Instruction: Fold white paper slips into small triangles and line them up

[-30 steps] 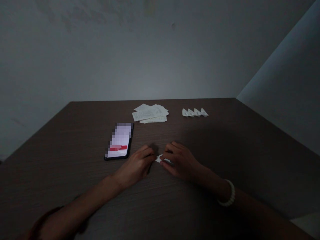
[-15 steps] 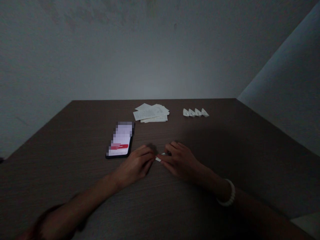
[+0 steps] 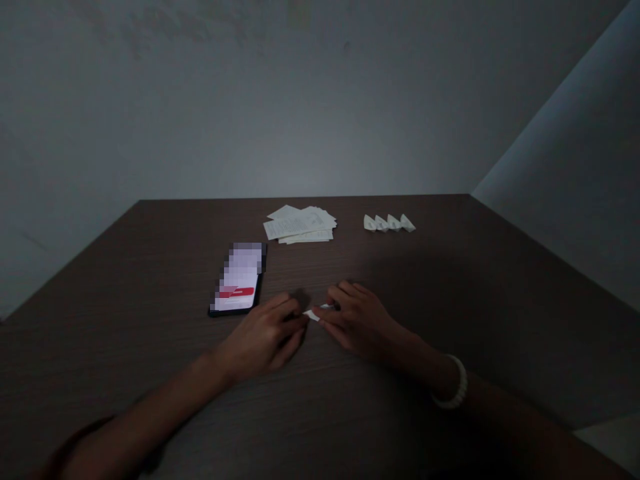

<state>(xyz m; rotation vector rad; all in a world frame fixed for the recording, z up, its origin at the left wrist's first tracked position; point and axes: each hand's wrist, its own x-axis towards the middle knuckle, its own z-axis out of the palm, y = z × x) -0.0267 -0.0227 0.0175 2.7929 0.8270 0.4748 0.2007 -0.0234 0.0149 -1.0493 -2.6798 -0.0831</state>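
Cloth [image 3: 80, 433], dark in colour, sits around the left forearm at about eight o'clock from the small paper [image 3: 313, 315], which lies low over the near middle of the brown table [image 3: 320, 413]. A bracelet [image 3: 459, 383] of pale beads circles the right wrist at four o'clock. The left hand [image 3: 265, 333], at about eight o'clock, has its fingers curled close together and touching the paper's left end; I cannot tell whether they pinch it, since the tips are hidden. The right hand [image 3: 357, 319], at three o'clock, has thumb and forefinger closed on the paper, the other fingers bent above it. At ten o'clock a phone [image 3: 237, 277] lies face up, screen lit, a red bar near its lower end, the upper part blurred; it is just beyond the left hand. Farther off, near twelve o'clock, is a loose pile of printed sheets [image 3: 303, 225], fanned and overlapping. Toward one o'clock, four folded papers [image 3: 389, 224] stand in a close row. Behind the table rises a grey wall [image 3: 300, 113], stained near the top.
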